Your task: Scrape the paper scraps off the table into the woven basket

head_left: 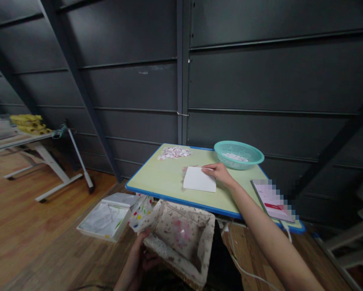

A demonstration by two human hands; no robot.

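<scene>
Currently pinching a white card (198, 180) near its far right corner with the right hand (218, 173), with fingers drawn together on the edge. Locate the card over the middle of the pale green table (157, 173); cannot tell whether lying flat or held just clear of the surface. Note reddish marks (184, 173) just past its left side, too blurred to identify.

Simultaneously gripping the left side of a speckled basket (204, 246) with the left hand (143, 252), with the thumb at the rim and the other fingers partly lost in shadow. Held just below the near table edge, opening upward, with pinkish stains inside.

Find at the table's far left a pile of small white and reddish pieces (174, 152); at the far right, a teal basin (238, 164) containing pale pieces (234, 156). Find near the right end a flat device (264, 196), partly pixelated. Left of the basket, see a dotted plastic bag (139, 212) and an open white box (100, 234).
</scene>
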